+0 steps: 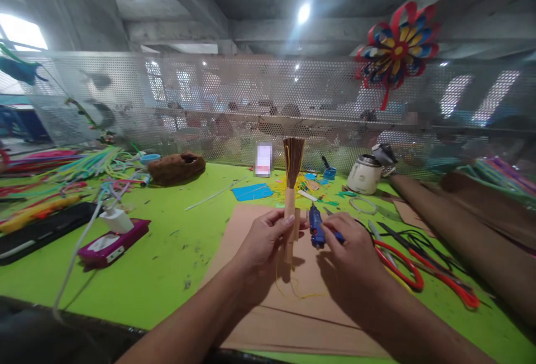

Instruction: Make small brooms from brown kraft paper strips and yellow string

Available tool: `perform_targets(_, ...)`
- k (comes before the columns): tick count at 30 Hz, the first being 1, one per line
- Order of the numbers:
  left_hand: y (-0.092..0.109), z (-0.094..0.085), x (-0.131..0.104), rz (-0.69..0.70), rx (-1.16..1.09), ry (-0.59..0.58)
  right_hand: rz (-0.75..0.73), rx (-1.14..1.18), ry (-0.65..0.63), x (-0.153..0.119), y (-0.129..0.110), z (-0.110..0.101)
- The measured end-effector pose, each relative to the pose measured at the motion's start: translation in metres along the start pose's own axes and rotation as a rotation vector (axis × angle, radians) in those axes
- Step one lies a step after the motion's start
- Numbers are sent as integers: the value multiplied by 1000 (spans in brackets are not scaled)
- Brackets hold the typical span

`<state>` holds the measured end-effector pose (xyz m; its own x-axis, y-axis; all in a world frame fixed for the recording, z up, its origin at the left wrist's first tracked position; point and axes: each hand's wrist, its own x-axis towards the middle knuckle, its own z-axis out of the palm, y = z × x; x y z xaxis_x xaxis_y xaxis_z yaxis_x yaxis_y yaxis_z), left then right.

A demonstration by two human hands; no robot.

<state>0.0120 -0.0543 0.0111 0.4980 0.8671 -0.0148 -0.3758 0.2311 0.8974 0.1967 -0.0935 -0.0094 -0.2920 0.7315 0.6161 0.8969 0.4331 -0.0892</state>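
Note:
My left hand (pixel 268 241) is closed around a small brush-like bundle (pixel 293 160) of brown bristles, held upright with its handle wrapped in a tan paper strip (pixel 290 202). In my right hand (pixel 349 241) is a blue glue gun (pixel 316 227), its nozzle pointing up beside the wrapped handle. A small gap shows between the nozzle and the paper. Below both hands lies a brown cardboard sheet (pixel 251 319), with a loose yellow thread (pixel 310 296) hanging down onto it.
Red-handled scissors (pixel 452 286) and black cable lie at the right. A white kettle-like pot (pixel 363 175), a phone (pixel 263 159), a blue sheet (pixel 252 192) and yellow scraps stand or lie behind. At left are a purple power strip (pixel 114 244) and colourful pipe cleaners (pixel 96 166).

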Motion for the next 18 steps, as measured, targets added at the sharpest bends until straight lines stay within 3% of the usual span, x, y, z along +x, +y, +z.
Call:
perform_targets(4, 0, 1, 3, 42, -23, -12, 131, -30, -54, -4, 41, 18)
perform_targets(8, 0, 0, 5, 91, -31, -5, 128, -34, -96, -8, 59, 29)
perform_targets(15, 1, 0, 4, 79, -11, 9, 132, -37, -82, -4, 36, 18)
perform_targets(18, -1, 1, 4, 85, -35, 17, 28, -21, -55, -6, 15, 5)
